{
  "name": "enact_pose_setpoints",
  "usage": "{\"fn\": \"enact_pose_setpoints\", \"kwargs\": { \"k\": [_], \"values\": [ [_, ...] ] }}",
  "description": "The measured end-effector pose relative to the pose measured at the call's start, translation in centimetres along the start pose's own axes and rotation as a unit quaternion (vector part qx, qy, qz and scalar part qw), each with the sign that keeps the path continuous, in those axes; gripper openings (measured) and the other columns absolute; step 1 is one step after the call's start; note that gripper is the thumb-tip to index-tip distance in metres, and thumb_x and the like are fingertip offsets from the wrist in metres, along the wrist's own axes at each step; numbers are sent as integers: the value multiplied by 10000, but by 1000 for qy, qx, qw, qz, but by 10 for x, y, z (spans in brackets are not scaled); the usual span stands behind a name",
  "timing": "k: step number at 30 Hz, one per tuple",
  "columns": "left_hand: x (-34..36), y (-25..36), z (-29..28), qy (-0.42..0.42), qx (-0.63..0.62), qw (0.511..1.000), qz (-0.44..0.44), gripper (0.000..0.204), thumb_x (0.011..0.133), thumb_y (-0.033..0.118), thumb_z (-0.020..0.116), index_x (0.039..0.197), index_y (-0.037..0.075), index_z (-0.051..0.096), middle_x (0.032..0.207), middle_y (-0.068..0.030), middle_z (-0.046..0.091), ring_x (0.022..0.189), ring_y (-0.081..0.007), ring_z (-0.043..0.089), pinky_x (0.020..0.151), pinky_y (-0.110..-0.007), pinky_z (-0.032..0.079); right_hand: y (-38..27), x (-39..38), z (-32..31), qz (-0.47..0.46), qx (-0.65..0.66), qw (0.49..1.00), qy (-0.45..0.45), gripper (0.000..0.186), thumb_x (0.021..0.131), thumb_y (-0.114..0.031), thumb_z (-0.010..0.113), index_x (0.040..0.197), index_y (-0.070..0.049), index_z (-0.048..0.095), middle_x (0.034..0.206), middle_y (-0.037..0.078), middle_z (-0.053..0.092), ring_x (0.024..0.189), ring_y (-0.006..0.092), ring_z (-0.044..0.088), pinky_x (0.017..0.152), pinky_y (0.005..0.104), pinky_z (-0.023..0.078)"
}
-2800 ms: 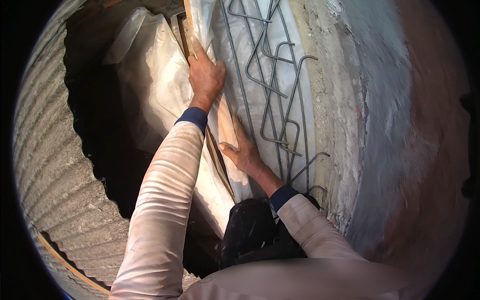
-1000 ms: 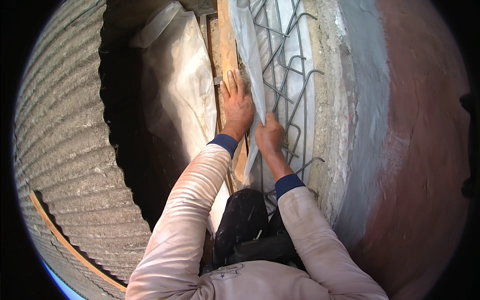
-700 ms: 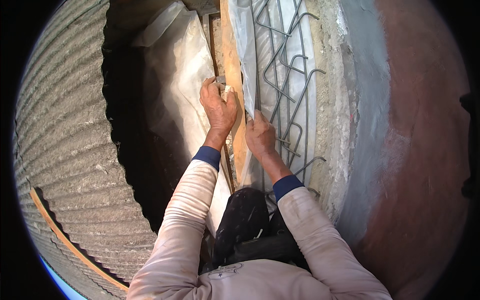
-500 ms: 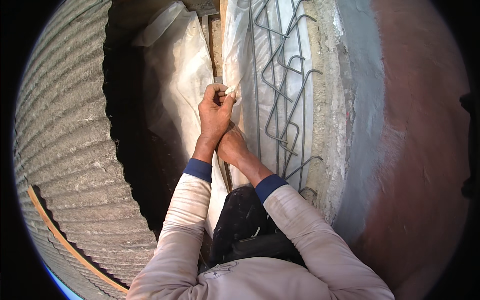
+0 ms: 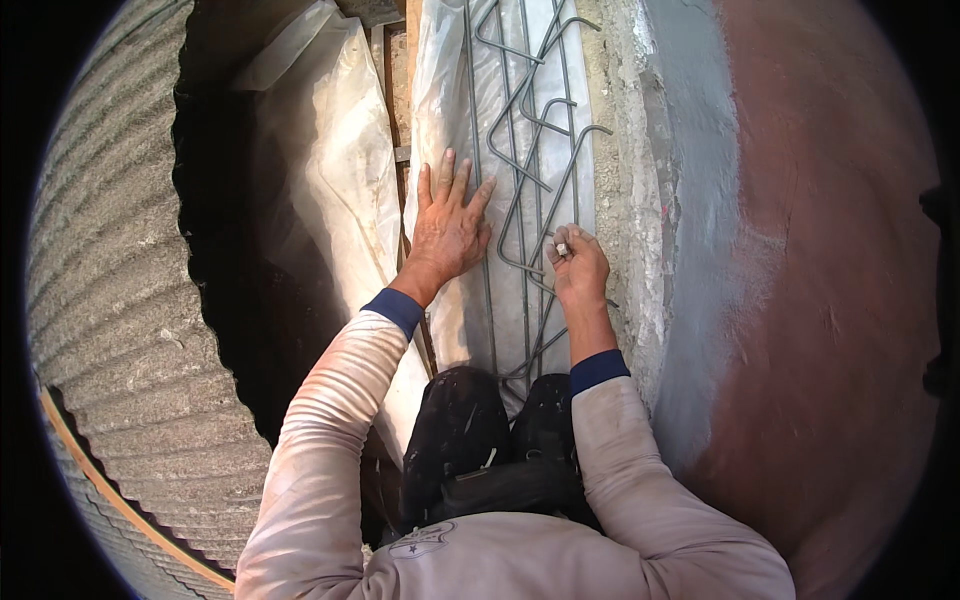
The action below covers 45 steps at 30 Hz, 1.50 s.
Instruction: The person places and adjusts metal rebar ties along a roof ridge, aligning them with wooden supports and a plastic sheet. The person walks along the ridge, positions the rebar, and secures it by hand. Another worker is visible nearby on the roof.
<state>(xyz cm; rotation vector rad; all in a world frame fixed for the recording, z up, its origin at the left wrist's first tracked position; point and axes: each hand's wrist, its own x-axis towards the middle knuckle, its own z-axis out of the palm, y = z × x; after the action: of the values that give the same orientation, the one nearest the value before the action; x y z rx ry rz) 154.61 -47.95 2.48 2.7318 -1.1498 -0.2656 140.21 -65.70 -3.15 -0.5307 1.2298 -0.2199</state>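
My left hand (image 5: 452,225) lies with fingers spread on the clear plastic sheet (image 5: 442,95) that covers a wooden board (image 5: 413,22), just left of several bent grey steel bars (image 5: 517,160). My right hand (image 5: 578,262), right of it over the bars, is closed round a small pale object (image 5: 563,249) that I cannot make out exactly. A crumpled whitish plastic sheet (image 5: 340,150) lies to the left of the board. My two knees in dark trousers are below the bars.
At the left a corrugated grey roof sheet (image 5: 110,260) edges a dark opening (image 5: 230,230), with a thin wooden batten (image 5: 110,485) on the sheet. To the right runs a rough concrete edge (image 5: 630,200) beside a grey and dull red painted surface (image 5: 810,300).
My left hand has opened and spread onto the plastic, which now covers more of the board. My right hand has moved right from beneath it, holding a small pale object.
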Motion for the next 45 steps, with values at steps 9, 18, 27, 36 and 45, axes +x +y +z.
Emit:
{"fn": "enact_pose_setpoints", "kwargs": {
  "k": [9,18,27,36,45],
  "values": [
    [15,-17,24,25,-232,907,-351,1206,812,-19,764,1748,249,51,1688,-355,183,1508,-561,379,1218,-499,430,-25,7,-21,-102,-271,953,87,115,1003,-30,646,1102,-16,703,982,52,712,804,120,623,619,260,511],
    [13,-23,26,-8,-214,905,-369,1142,821,-30,695,1744,282,100,1621,-311,350,1333,-505,567,1092,-515,542,12,6,29,-366,-738,561,-87,116,933,-87,752,1003,4,738,994,151,719,895,323,669,780,430,546],
    [9,-27,31,22,-224,916,-331,1061,843,4,667,1741,213,141,1600,-332,357,1321,-538,556,1071,-544,535,45,60,229,-426,-464,716,-299,847,1048,-402,663,1630,95,299,1615,379,413,1518,498,412,1275,482,340],
    [12,-32,34,-14,-242,904,-353,1073,818,11,668,1745,213,167,1625,-316,350,1313,-526,570,1059,-559,533,31,127,337,-308,-334,829,-326,823,1042,-409,690,1598,99,358,1506,286,581,1383,338,580,1170,383,429],
    [17,-27,37,29,-219,918,-329,1133,804,-12,681,1751,215,100,1603,-367,351,1277,-565,586,1020,-578,540,30,126,333,-167,-121,898,-389,818,982,-197,784,1629,55,351,1580,195,533,1457,231,509,1216,330,387]
  ]
}}
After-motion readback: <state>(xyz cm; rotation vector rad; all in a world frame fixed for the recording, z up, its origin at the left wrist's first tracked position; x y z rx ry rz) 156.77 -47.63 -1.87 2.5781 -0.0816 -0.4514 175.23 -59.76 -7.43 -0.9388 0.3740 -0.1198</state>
